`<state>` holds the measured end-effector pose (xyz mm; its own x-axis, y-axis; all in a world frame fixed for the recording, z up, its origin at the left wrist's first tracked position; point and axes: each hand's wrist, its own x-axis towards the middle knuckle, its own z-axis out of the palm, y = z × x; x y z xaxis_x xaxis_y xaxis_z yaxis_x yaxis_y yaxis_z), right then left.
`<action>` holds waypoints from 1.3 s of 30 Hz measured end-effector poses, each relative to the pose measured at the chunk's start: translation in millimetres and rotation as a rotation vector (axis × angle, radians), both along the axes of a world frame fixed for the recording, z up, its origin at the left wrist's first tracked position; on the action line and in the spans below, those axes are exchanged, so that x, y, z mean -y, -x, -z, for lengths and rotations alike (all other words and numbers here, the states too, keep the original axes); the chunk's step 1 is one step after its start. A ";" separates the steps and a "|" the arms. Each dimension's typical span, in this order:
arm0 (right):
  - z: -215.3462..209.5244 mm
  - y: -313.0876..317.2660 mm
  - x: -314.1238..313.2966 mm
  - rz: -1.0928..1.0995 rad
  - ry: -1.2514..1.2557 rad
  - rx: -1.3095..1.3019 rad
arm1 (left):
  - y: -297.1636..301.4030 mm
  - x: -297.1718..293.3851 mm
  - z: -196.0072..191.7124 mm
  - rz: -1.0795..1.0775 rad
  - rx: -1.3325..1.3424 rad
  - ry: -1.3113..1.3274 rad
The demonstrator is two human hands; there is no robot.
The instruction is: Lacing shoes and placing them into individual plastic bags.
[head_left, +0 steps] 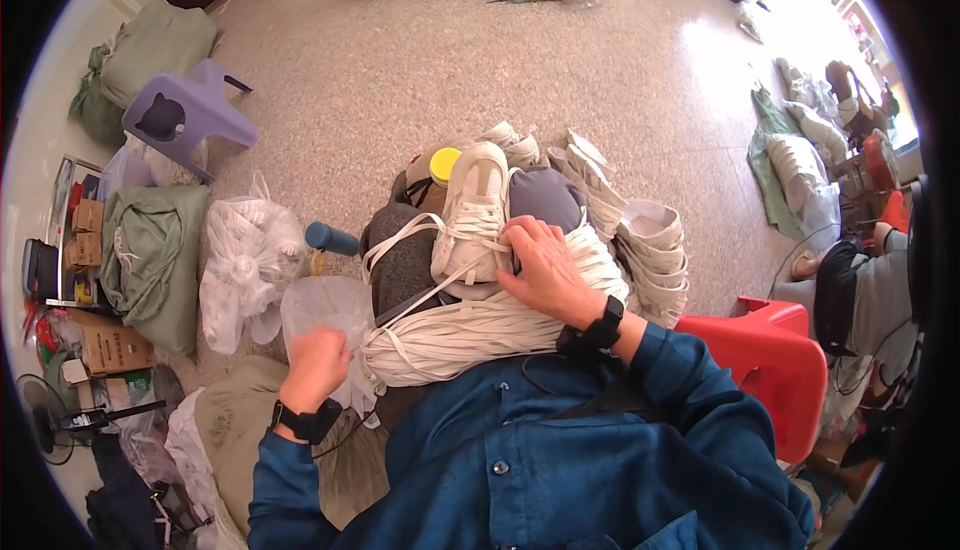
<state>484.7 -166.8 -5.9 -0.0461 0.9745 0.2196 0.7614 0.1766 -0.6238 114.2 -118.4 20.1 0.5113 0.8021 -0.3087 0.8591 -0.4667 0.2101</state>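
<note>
Lap in dark grey cloth [400, 240] carries a long bundle of flat cream laces [470, 338] along its near edge, presumably for easy reach, and a cream lace-up shoe [474, 195] towards its far edge, the right hand [550, 270] touching it with bent fingers, apparently steadying it, the left hand [320, 362] curled, its grasp unclear.

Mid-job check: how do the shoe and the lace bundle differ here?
The shoe runs lengthwise up the picture; the lace bundle lies crosswise. The shoe is one rounded form, the lace bundle many long, thin strands. Both are pale, off-white.
</note>
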 end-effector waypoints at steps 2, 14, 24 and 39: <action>-1.8 0.5 -0.1 -0.009 0.008 -0.006 | -12.9 -5.0 4.3 0.073 -0.016 0.021; -12.4 26.6 -20.8 -0.123 -0.142 0.052 | -164.0 -30.4 36.8 -0.033 0.803 -0.152; 11.0 42.1 -34.9 -0.100 -0.172 0.334 | -166.4 -41.7 49.5 -0.053 0.778 -0.206; -9.3 -27.3 -10.3 0.070 -0.215 0.163 | -160.5 -38.0 45.9 -0.307 0.989 0.005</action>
<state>512.0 -156.5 3.4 -0.0319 0.9083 0.4171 0.8637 0.2351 -0.4458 274.7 -80.4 -25.8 0.3123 0.9405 0.1339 0.3835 -0.2538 0.8880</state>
